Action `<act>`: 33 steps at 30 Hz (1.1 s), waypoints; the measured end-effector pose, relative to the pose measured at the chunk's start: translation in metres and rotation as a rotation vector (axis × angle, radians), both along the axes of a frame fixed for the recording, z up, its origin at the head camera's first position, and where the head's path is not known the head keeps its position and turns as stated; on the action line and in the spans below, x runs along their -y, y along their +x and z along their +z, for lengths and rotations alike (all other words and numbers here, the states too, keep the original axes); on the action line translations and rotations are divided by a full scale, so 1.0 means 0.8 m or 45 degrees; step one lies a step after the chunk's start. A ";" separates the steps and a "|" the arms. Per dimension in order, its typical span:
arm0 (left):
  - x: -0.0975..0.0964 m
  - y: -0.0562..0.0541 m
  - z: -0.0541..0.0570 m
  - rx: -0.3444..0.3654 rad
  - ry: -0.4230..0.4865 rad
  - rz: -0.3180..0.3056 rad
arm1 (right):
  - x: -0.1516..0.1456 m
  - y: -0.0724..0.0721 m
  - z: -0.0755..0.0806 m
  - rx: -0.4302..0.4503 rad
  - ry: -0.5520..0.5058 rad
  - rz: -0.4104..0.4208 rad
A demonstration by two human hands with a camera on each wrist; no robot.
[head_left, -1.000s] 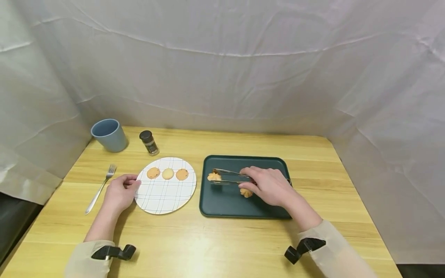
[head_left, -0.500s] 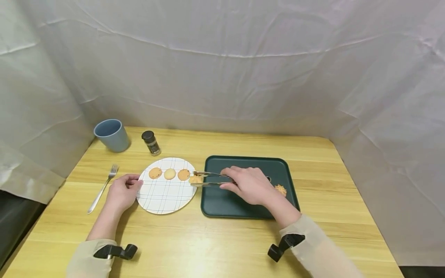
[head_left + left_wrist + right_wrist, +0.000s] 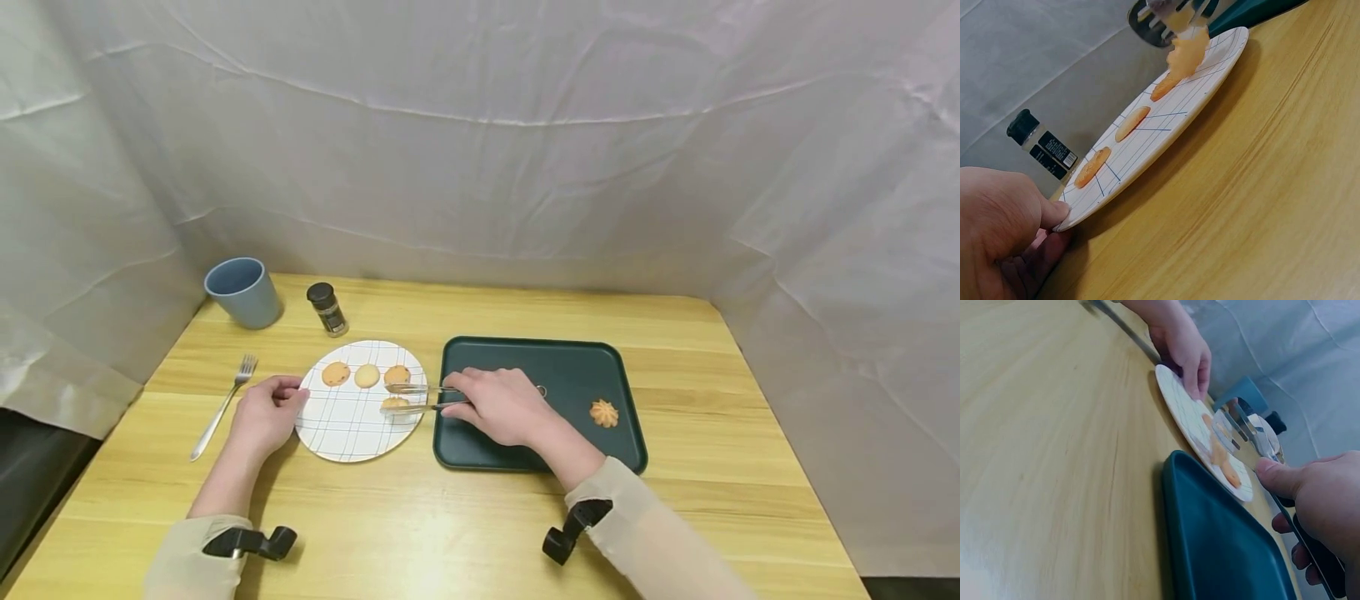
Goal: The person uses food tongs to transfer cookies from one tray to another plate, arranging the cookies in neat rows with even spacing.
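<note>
My left hand (image 3: 262, 414) pinches the left rim of a round white plate (image 3: 348, 433) with a checked line pattern, thumb on top. A row of three flat round cookies, the middle cookie (image 3: 367, 376) paler, lies on it. My right hand (image 3: 498, 406) grips metal serving tongs (image 3: 418, 388) that reach left over the plate, their arms spread apart. Under the nearer arm, a piped butter cookie (image 3: 394, 403) sits at the plate's right side, partly covered. In the left wrist view the slotted tong head (image 3: 1150, 26) is just above this cookie (image 3: 1187, 54).
A dark green tray (image 3: 566, 358) lies right of the plate, bearing another piped cookie (image 3: 603, 413). Left of my left hand is a fork (image 3: 223, 408). Behind the plate stand a blue-grey cup (image 3: 246, 293) and a black-capped spice jar (image 3: 327, 310).
My right hand has carried a piped cookie in the tongs from the tray leftward onto the plate, and the tong arms have spread. My left hand has stayed at the plate's rim.
</note>
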State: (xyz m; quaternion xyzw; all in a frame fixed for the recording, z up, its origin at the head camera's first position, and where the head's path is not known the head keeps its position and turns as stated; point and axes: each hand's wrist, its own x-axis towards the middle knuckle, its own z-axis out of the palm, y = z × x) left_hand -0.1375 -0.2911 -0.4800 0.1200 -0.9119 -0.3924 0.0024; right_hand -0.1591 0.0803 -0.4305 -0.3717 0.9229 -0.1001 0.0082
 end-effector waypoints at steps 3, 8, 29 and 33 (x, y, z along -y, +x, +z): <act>-0.003 -0.001 -0.001 0.000 0.004 0.002 | 0.004 -0.001 -0.004 0.007 0.011 0.008; -0.005 -0.002 -0.001 0.012 0.009 0.003 | 0.007 -0.003 -0.009 0.023 0.009 0.019; -0.003 -0.001 -0.001 -0.004 -0.009 0.000 | -0.036 0.010 0.020 -0.004 -0.076 -0.088; 0.000 -0.001 -0.002 -0.020 -0.014 0.003 | -0.053 0.012 0.027 -0.006 -0.086 -0.118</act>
